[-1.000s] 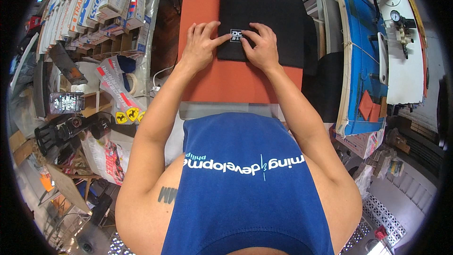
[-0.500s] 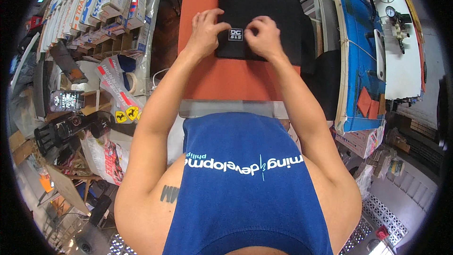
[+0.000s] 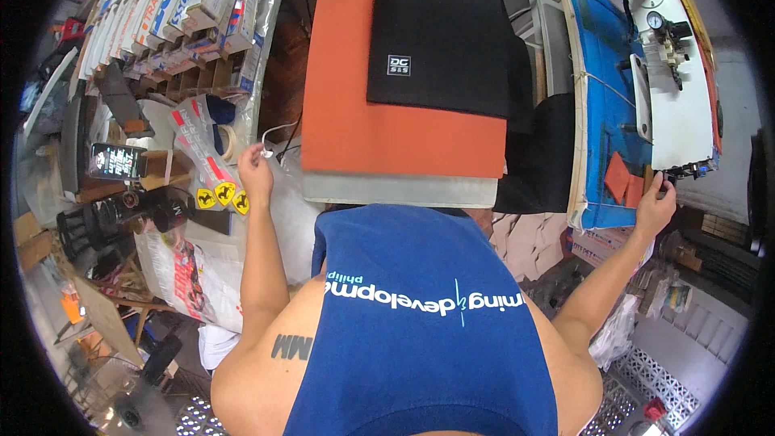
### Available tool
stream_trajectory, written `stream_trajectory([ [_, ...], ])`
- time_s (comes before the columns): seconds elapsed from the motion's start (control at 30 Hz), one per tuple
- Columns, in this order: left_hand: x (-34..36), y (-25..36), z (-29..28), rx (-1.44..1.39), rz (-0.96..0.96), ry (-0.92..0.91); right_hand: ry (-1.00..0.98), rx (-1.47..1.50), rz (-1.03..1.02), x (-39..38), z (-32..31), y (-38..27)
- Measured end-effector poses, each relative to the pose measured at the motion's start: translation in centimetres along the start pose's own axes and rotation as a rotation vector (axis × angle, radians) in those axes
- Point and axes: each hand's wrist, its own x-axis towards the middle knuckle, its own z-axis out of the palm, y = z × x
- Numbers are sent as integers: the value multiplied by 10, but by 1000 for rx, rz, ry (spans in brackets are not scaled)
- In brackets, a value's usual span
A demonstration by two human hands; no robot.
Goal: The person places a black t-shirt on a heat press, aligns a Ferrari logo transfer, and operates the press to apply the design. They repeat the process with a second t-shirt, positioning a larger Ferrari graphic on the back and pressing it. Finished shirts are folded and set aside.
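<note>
Orange padding (image 3: pixel 335 73) carries black cloth (image 3: pixel 440 24) running lengthwise away from me, ahead-right of my loosely curled left fingers (image 3: pixel 253 151), farther from my right fingers (image 3: pixel 659 182), whose grip I cannot tell.

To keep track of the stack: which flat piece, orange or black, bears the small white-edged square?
The black piece, lying on top: the square is near its lower left corner. The orange piece beneath shows none where visible.

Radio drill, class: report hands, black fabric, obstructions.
Left hand by white cable; right hand near black fitting; grips unclear. Black fabric on orange pad, square label uncovered. Neither hand over fabric.
</note>
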Motion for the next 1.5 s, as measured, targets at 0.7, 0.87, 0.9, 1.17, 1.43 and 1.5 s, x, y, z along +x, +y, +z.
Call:
stream_trajectory([
  [0.7,-290,-254,2,537,-395,-1255,107,165,-336,-90,-24,-145],
  [0.87,-222,-179,5,-24,-693,-645,323,283,-365,-126,-61,-206],
  [0.9,-209,-162,5,-76,-724,-620,338,257,-379,-129,-69,-219],
  [1.17,-194,-166,-36,-215,-800,-470,268,529,-555,-160,-91,-308],
  [1.43,-301,-273,-78,617,230,-913,186,484,-586,-178,-116,-338],
  [1.5,-317,-274,-83,606,68,-986,309,614,-667,-166,-110,-313],
])
